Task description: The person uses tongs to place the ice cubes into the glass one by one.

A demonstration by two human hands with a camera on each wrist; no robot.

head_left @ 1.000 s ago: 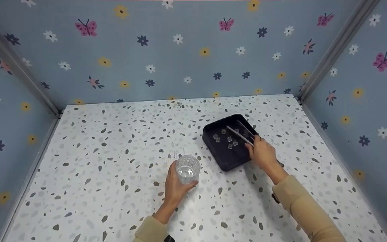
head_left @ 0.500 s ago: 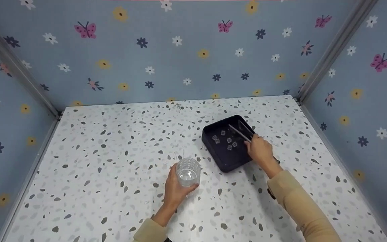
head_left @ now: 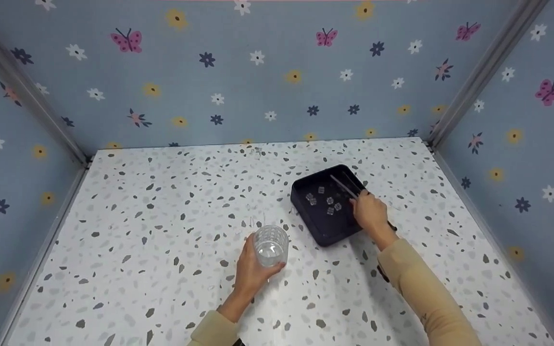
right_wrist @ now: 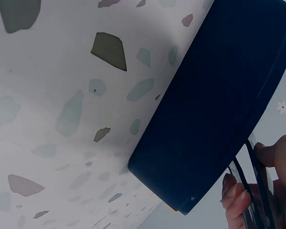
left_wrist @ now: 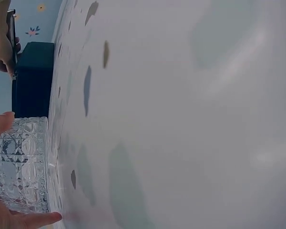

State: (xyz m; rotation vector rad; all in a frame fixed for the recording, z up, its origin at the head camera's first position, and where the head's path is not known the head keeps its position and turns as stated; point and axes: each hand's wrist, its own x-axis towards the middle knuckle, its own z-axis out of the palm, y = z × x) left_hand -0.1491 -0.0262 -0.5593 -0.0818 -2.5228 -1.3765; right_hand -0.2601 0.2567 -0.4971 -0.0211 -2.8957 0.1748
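Blue walls (head_left: 238,79) with flowers and butterflies stand at the left, far and right sides of a speckled white table (head_left: 161,250). From my distant seat I watch two hands at work. At the near middle, the left hand (head_left: 252,270) has its thumb and fingers curved around the glass (head_left: 271,242), which seems to stand upright on the table. The right hand (head_left: 371,212) grips the tongs (head_left: 343,186), and their arms reach into the black tray (head_left: 327,240), to the right of the glass and a little farther. I can count six clear pieces (head_left: 330,201) there, on the left and near sides of the tips.

Compared with one second ago, the tips have come closer together, and now the gap is narrow. The glass stays almost in its place. For the work this means, I judge, that the tongs are being squeezed to pick a piece. Whether one is already between the tips, I cannot tell; it is too dark there. Inside the glass I cannot make out any piece.
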